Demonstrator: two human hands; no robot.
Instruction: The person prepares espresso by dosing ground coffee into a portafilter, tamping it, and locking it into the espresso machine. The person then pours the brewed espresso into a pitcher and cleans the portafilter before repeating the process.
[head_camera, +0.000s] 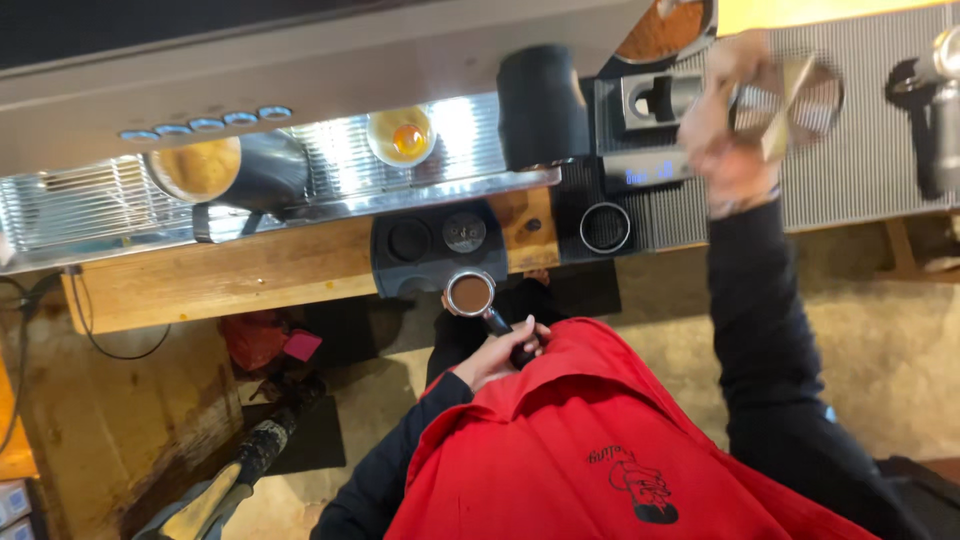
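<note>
The left hand (497, 357) is wrapped tight around the black handle of a portafilter (472, 295), holding it level just off the front edge of the wooden counter (250, 275). Its round basket faces up, filled with brown ground coffee, and sits right in front of the black tamping mat (437, 243) that hangs at the counter's front edge. The mat has round recesses, one holding a small metal disc.

The right hand (722, 125) is stretched out over the grey ribbed mat (860, 150) at the right end of the counter, fingers closed on a flat metal tool (790, 95); the hand is blurred, so the exact grip is hard to read. Just beside it stands a small scale (645, 172) with a lit blue display, and a steel ring (604, 227) lies near the mat's front edge.

Along the back runs the espresso machine (300, 90), with a black pitcher (250, 170) of foamy liquid on its drip tray, a small cup (400, 135) with coffee further right, and a black cylinder (541, 105) past that. The person wears a red apron (590, 450) over dark sleeves.
</note>
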